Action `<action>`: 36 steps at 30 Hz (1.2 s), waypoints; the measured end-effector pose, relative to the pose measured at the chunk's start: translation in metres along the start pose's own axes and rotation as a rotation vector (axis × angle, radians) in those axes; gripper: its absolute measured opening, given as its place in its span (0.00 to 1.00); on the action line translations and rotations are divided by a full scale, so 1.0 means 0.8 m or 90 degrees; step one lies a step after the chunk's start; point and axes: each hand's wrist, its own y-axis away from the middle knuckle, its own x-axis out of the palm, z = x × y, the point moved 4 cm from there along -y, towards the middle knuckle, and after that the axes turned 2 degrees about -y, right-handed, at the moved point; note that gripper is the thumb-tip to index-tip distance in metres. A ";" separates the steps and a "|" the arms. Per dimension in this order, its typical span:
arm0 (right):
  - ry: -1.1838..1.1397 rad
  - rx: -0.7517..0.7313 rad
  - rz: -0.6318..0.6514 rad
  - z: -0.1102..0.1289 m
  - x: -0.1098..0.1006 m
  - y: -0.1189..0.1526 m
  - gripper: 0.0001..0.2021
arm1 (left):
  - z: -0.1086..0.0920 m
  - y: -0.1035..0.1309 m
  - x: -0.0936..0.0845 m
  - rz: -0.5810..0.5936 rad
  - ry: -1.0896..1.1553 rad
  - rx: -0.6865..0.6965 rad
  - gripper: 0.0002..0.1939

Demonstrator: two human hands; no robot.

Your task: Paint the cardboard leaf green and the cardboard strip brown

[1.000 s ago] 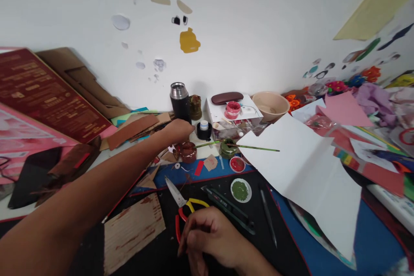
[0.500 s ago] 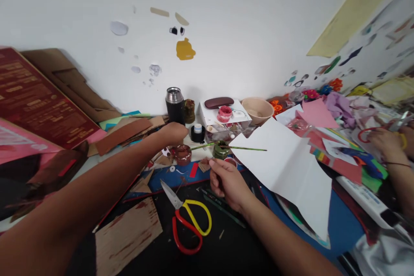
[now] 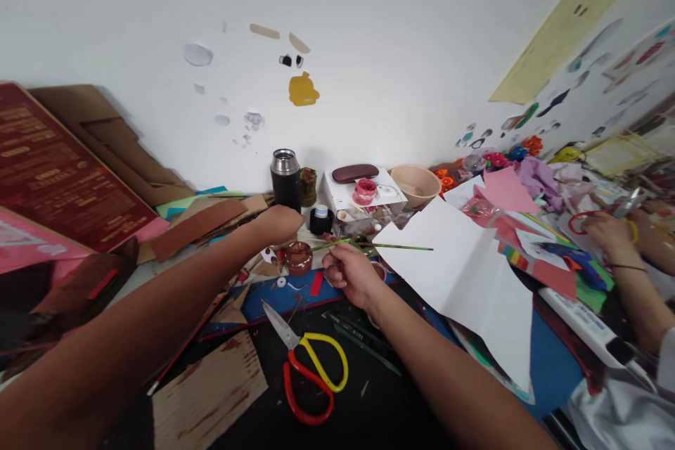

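My right hand [image 3: 348,273] is closed, with its thumb and fingertips at the thin green handle of a paintbrush [image 3: 318,247]. This brush leans out of an open jar of brown paint [image 3: 299,260]. My left hand [image 3: 289,222] is bent away at the wrist beyond that jar, its fingers hidden. Just behind my right hand stands a green paint jar [image 3: 361,245], partly covered, and a second green-handled brush [image 3: 403,247] points right from it. Large scissors [image 3: 311,365] with red and yellow handles lie open in front, beside a brown-streaked piece of cardboard [image 3: 211,390].
A black flask [image 3: 285,183], a white box [image 3: 337,190] with a pink paint jar [image 3: 365,191], and a beige bowl [image 3: 416,184] line the wall. White paper [image 3: 458,274] covers the table's right. Another person's hand [image 3: 606,233] is at far right near scissors.
My right hand has moved up and left, from beside the jars to the handle of the brush in the brown paint. The view has shifted slightly. My left hand stays about where it was.
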 end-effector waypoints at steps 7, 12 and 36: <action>-0.041 0.042 -0.015 -0.001 0.013 -0.025 0.18 | 0.001 0.000 0.004 -0.006 -0.001 0.007 0.08; -0.055 0.045 -0.003 -0.005 0.020 -0.036 0.16 | 0.004 0.004 0.001 0.004 -0.005 0.006 0.10; 0.002 0.092 0.101 -0.030 0.000 0.063 0.27 | 0.003 0.018 -0.025 0.043 -0.022 -0.023 0.14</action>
